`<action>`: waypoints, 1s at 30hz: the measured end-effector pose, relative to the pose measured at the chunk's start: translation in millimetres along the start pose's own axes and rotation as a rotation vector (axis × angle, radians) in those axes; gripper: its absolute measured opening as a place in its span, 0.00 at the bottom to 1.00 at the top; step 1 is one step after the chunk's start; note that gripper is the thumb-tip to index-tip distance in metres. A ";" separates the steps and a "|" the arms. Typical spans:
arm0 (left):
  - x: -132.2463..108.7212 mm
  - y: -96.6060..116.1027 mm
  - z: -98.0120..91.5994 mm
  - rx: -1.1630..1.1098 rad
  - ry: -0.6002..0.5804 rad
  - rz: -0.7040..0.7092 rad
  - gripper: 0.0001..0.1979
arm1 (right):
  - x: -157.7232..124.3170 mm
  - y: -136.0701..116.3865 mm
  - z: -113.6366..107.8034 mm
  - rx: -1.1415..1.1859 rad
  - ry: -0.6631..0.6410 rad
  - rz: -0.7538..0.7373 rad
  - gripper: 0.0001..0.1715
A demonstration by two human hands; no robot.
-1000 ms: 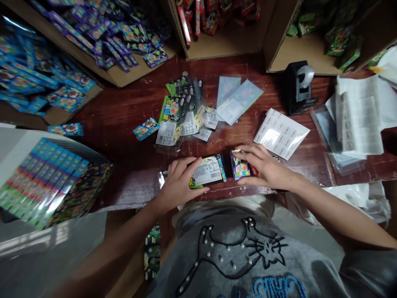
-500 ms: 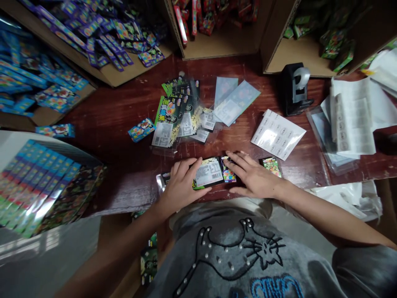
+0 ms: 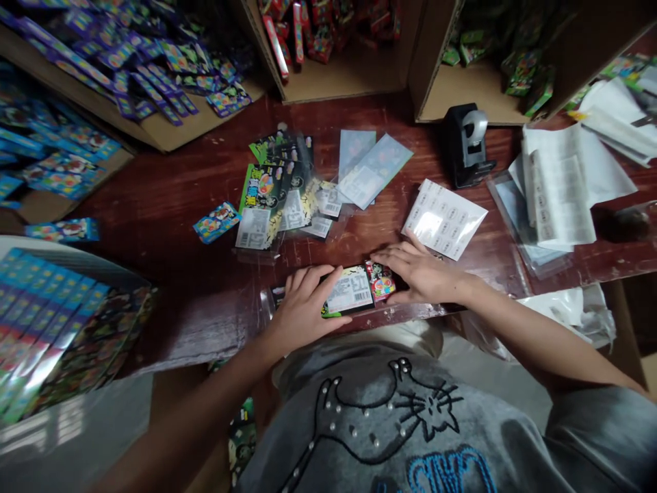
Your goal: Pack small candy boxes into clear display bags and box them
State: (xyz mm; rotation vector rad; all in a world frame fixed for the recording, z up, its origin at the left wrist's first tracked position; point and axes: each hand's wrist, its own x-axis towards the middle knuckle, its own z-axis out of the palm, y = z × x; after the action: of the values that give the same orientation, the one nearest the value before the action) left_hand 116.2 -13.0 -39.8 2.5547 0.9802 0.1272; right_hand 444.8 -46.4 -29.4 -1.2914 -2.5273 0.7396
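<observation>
My left hand [image 3: 306, 301] is closed over a flat black printed packet [image 3: 350, 290] with a white barcode label, thumb along its near edge and fingers over its left part. At the packet's right end sits a small red candy box [image 3: 380, 281]. My right hand [image 3: 423, 275] grips this box, fingers on its far side and thumb at its near corner. Whether the box is partly inside the packet's open end, I cannot tell. Beyond my hands lie several similar black and green packets [image 3: 261, 192] in clear film and a loose blue box [image 3: 217, 222].
Cardboard bins hold purple boxes [image 3: 148, 68], red boxes [image 3: 321, 38] and green boxes [image 3: 521, 72]. A black tape dispenser [image 3: 459, 147] stands beyond a sticker sheet [image 3: 444, 219]. Papers [image 3: 559, 185] lie at right. Stacked coloured boxes [image 3: 48, 315] fill a container at left.
A red box is now at the packet's end, where a purple one showed before. The green box by my right wrist is no longer visible. The whole view has shifted slightly.
</observation>
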 end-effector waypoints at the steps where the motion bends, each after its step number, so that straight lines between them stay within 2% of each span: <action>1: 1.0 2.6 1.7 -0.005 0.012 -0.011 0.46 | 3.5 -0.6 3.7 0.011 0.028 -0.014 0.55; 6: 1.7 11.9 5.9 0.004 0.053 -0.067 0.46 | 8.9 -9.8 23.4 0.059 0.103 -0.073 0.54; 9: 3.2 12.2 5.7 0.010 0.042 -0.038 0.45 | 6.1 -18.1 28.0 0.095 0.069 -0.086 0.64; 12: 5.4 8.5 3.7 0.032 0.022 0.015 0.44 | -7.7 -17.6 15.5 0.121 0.040 -0.084 0.78; 15: 6.9 3.2 1.1 0.070 0.026 0.025 0.44 | -40.9 -4.0 -10.3 0.010 0.015 0.016 0.81; 18: 10.4 2.2 0.1 0.085 0.019 0.036 0.45 | -76.3 9.7 -28.4 -0.128 -0.027 0.106 0.74; 21: 16.4 10.5 1.4 0.053 0.033 0.072 0.44 | -84.3 9.7 -28.9 -0.148 0.005 0.119 0.62; 25: 22.3 27.7 1.2 0.005 0.127 0.116 0.45 | -53.9 -5.0 -22.8 -0.033 0.152 0.049 0.56; 30: 23.8 32.7 -3.5 0.009 0.239 0.142 0.45 | -21.3 -10.3 -27.9 0.044 0.132 -0.067 0.47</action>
State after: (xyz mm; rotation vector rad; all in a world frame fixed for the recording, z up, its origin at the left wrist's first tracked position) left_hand 153.6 -18.2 -24.9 2.6600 0.8808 0.4794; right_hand 461.3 -59.1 0.7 -1.1935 -2.4237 0.6690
